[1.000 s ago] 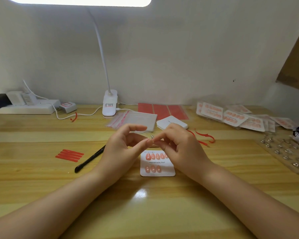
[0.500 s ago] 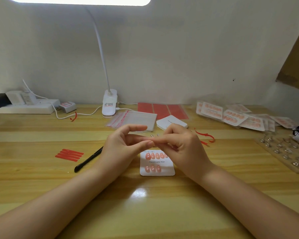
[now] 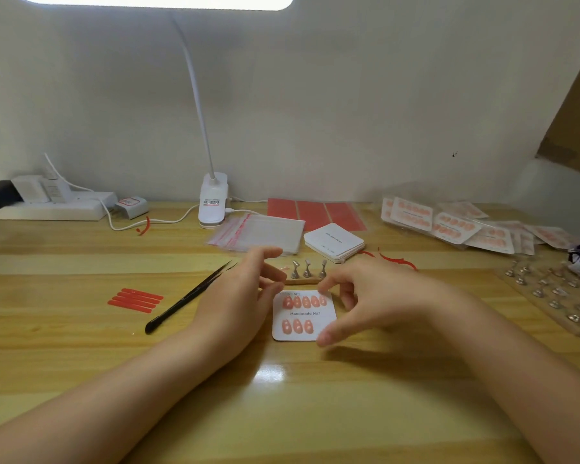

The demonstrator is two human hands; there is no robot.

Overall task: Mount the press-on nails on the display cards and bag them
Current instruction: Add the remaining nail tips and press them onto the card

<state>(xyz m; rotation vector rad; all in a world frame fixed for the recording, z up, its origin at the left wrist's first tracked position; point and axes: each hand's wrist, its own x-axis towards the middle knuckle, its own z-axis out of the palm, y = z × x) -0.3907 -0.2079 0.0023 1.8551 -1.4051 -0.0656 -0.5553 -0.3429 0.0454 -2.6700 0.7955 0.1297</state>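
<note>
We look down on a glossy, pale wooden worktop (image 3: 315,413) set against a plain white wall, lit by a white clip-on lamp with a bendy neck (image 3: 213,199). At centre lies the white, round-cornered display card printed "Handmade Nail" (image 3: 304,315); we count five glossy pink press-on nails in its top row and three in the lower. Our left hand (image 3: 235,296) hovers just left of the card, our right hand (image 3: 369,296) over its right edge; both sets of fingers are loosely curled and spread, holding nothing. Just behind the card, three small metal nail stands (image 3: 308,268) sit on a thin wooden strip. A stack of clear plastic bags with red seal strips (image 3: 258,232) and a stack of blank white cards (image 3: 334,242) lie further back, with bagged finished cards (image 3: 449,226) heaped far right. Left of the hands rest black slim tweezers (image 3: 188,298) and four red adhesive strips (image 3: 135,298).
</note>
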